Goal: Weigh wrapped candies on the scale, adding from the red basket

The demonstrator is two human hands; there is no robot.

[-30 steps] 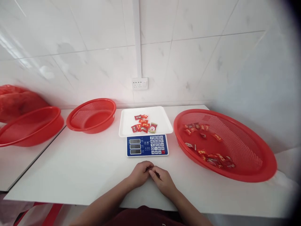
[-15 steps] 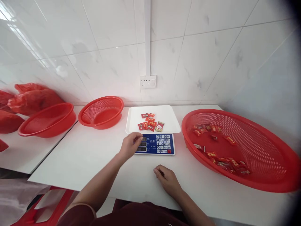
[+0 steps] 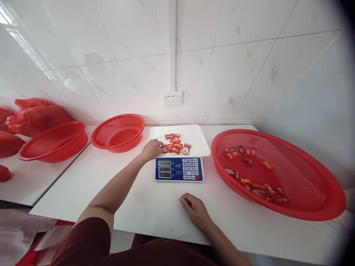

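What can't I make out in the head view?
Head view, left hand: whether it grips the nearest candy; the hand hides the contact.
Head view, right hand: palm, hidden by the hand itself.
Head view, scale displays: digits, too small and faint.
Head view, far-left red bundle: cut off by the left edge.

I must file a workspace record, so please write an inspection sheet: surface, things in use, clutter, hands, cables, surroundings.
Surface: white table.
Things in use: wrapped packets on the tray of the scale; more in the large red basket, right.
Clutter: smaller red basket left of the tray; red bags farther left.
Hands: left hand at the packets, contact unclear; right hand loosely curled before the scale.
Cables: nothing seen.
Surroundings: tiled wall, socket, trunking.
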